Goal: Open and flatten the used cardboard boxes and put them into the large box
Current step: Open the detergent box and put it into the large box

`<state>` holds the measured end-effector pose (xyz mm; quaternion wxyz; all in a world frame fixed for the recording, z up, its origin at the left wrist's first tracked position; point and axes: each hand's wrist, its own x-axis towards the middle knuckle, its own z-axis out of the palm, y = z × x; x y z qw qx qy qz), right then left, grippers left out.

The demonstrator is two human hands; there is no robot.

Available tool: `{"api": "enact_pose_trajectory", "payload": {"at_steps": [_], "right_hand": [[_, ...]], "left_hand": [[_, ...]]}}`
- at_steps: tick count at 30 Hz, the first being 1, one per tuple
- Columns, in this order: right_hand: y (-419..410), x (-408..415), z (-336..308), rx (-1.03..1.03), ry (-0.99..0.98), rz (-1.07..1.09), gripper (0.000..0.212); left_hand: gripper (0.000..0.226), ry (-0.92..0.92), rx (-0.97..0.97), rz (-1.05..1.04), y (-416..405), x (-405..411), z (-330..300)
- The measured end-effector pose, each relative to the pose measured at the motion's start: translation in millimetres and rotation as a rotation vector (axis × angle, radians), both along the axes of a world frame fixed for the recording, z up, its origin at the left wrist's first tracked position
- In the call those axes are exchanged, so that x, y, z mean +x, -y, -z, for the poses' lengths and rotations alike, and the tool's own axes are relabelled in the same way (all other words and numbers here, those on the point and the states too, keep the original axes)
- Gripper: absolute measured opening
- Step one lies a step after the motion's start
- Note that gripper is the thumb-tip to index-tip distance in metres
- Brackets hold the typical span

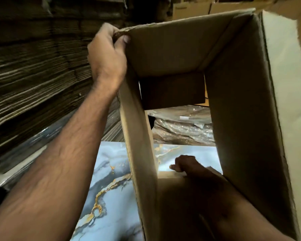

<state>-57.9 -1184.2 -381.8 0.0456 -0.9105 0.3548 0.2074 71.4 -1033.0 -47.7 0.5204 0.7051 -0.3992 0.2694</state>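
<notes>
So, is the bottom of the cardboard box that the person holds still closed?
No, the cardboard box is open right through: the marbled floor and the right hand gripping a flap show through it.

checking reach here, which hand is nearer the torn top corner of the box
Left. The left hand pinches the torn top corner of the cardboard box itself. The right hand is far below, inside the box, gripping a lower flap.
</notes>
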Motion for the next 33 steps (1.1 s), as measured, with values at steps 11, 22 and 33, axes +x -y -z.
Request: {"api": "enact_pose_trajectory", "payload": {"at_steps": [11, 22, 33], "right_hand": [[54, 11, -129, -0.356, 0.328, 0.098, 0.066], [-16, 13, -178, -0.585, 1.019, -0.39, 0.052], [-40, -1, -243, -0.899, 1.034, -0.115, 0.099]], "left_hand": [[0.007, 0.048, 0.012, 0.066, -6, -46, -8], [0.008, -0.245, 0.05, -0.124, 12, -13, 9], [0.01, -0.269, -0.015, -0.036, 5, -35, 27]]}}
